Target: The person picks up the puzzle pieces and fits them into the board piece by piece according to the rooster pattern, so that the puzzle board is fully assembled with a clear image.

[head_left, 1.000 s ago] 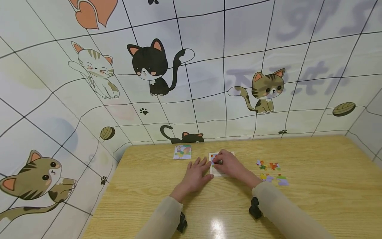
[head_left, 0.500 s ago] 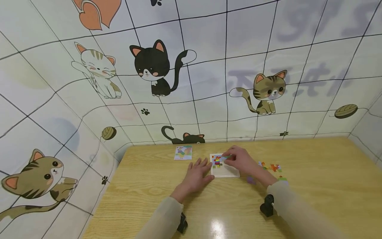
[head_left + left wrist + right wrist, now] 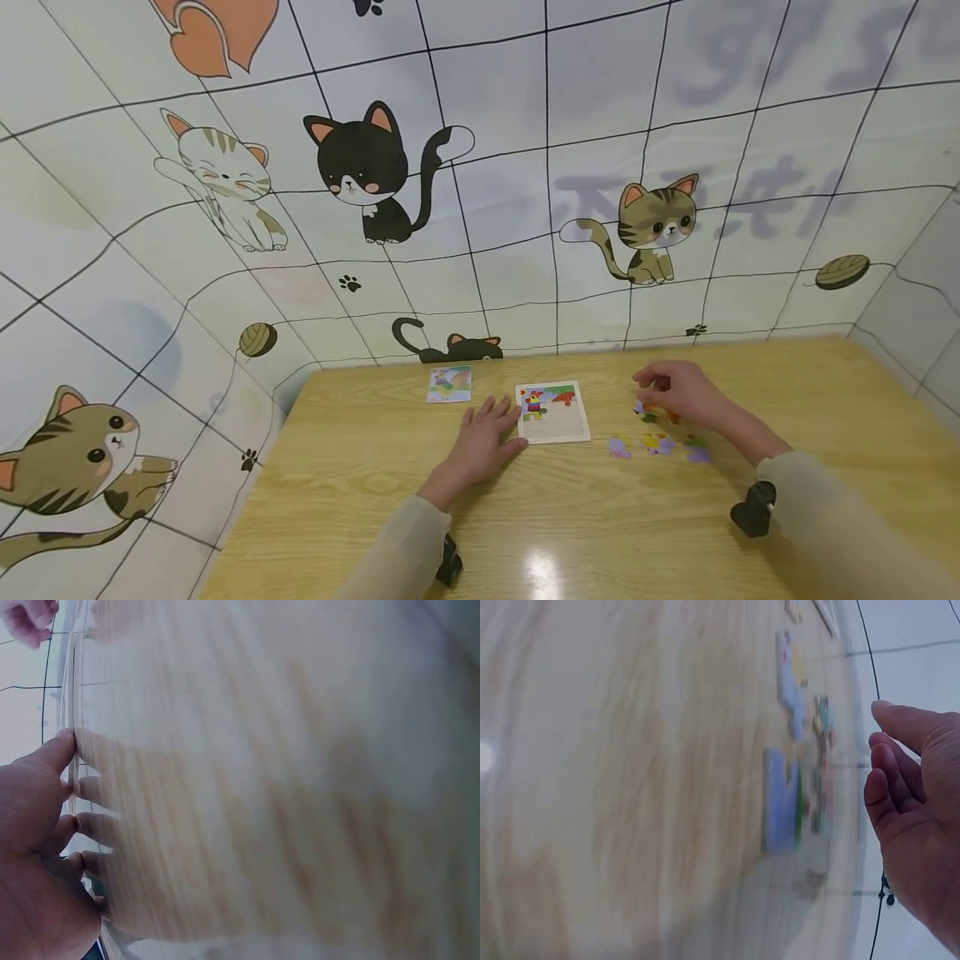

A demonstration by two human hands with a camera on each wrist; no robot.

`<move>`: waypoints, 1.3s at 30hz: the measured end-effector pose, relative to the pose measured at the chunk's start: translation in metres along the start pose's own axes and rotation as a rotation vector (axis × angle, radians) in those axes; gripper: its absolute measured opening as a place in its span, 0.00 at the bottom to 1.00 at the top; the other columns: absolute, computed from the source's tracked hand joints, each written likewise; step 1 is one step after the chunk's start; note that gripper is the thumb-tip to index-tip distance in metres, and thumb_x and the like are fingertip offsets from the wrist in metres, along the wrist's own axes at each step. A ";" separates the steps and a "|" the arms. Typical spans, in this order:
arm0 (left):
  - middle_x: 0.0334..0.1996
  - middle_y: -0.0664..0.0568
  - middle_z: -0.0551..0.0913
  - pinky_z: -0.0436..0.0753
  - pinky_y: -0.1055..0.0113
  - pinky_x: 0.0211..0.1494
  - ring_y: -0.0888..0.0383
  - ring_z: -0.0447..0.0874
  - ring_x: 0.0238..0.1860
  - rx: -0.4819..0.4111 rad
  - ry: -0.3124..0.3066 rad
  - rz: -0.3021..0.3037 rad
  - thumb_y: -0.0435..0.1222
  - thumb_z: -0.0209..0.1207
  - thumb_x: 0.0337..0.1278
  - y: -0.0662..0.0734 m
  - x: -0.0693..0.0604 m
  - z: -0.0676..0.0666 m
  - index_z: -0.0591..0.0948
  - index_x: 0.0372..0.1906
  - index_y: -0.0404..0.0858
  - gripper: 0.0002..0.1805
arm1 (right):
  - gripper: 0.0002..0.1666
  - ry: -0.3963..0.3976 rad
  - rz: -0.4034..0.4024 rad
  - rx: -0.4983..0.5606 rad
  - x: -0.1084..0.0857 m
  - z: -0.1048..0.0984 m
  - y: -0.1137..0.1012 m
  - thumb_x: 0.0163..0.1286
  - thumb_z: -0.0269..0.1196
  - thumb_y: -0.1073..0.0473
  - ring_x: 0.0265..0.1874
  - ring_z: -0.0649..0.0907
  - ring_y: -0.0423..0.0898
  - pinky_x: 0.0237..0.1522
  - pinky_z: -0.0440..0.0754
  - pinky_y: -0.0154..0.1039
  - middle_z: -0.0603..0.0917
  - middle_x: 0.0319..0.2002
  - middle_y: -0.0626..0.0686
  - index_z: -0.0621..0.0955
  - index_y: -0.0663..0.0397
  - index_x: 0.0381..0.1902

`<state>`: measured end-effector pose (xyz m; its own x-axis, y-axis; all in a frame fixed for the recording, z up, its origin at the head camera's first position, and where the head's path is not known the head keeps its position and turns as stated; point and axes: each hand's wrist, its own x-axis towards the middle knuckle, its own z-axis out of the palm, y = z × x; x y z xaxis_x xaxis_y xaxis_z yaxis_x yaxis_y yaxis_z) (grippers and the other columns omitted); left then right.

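Observation:
A puzzle board with a pale rim lies on the table, with joined colourful pieces along its top and left; its lower part shows bare. My left hand rests flat beside the board's left edge, fingers spread, fingertips and thumb at the rim. Over the loose puzzle pieces right of the board hovers my right hand, its fingers loosely bent. In the right wrist view, nothing shows between the thumb and fingers of that hand. A purple and green piece lies below it, blurred.
A small picture card lies at the back left of the wooden table. Loose pieces include a purple one and a yellow and purple one. A wall with printed cats stands behind the table.
My right hand has left the board and moved right, over the loose pieces. A red-patterned piece now shows at the board's upper right. The left hand stays put; the head view has shifted slightly.

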<state>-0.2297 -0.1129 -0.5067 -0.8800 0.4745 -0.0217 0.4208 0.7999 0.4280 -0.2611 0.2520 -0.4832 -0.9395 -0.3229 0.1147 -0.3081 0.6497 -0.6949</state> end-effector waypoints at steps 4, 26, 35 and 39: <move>0.78 0.41 0.61 0.48 0.34 0.76 0.38 0.50 0.79 -0.006 0.001 0.001 0.49 0.57 0.75 -0.004 -0.003 -0.001 0.69 0.76 0.38 0.33 | 0.17 -0.041 -0.008 -0.009 -0.007 -0.005 0.008 0.67 0.71 0.65 0.36 0.81 0.46 0.35 0.81 0.39 0.86 0.39 0.54 0.85 0.69 0.50; 0.78 0.42 0.61 0.47 0.34 0.76 0.38 0.51 0.79 -0.020 0.007 0.002 0.50 0.57 0.74 -0.006 -0.002 0.000 0.69 0.76 0.40 0.33 | 0.19 -0.184 0.005 -0.018 -0.011 -0.006 0.016 0.65 0.73 0.59 0.35 0.74 0.46 0.36 0.76 0.42 0.81 0.43 0.52 0.85 0.63 0.52; 0.78 0.43 0.60 0.46 0.35 0.77 0.40 0.50 0.80 -0.022 -0.003 -0.003 0.50 0.57 0.75 -0.005 -0.001 0.001 0.69 0.77 0.40 0.33 | 0.13 -0.204 0.029 0.021 -0.007 -0.008 0.015 0.62 0.74 0.63 0.32 0.77 0.46 0.34 0.78 0.39 0.82 0.36 0.50 0.82 0.61 0.40; 0.79 0.44 0.61 0.47 0.35 0.77 0.40 0.50 0.80 -0.014 -0.004 -0.008 0.50 0.56 0.75 -0.004 -0.001 0.001 0.69 0.77 0.40 0.33 | 0.08 -0.199 0.034 0.095 -0.006 -0.009 0.011 0.64 0.71 0.66 0.25 0.78 0.45 0.27 0.77 0.39 0.82 0.29 0.50 0.81 0.61 0.36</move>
<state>-0.2302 -0.1158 -0.5090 -0.8826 0.4692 -0.0289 0.4101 0.7985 0.4406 -0.2601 0.2675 -0.4850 -0.8980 -0.4376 -0.0454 -0.2529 0.5979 -0.7606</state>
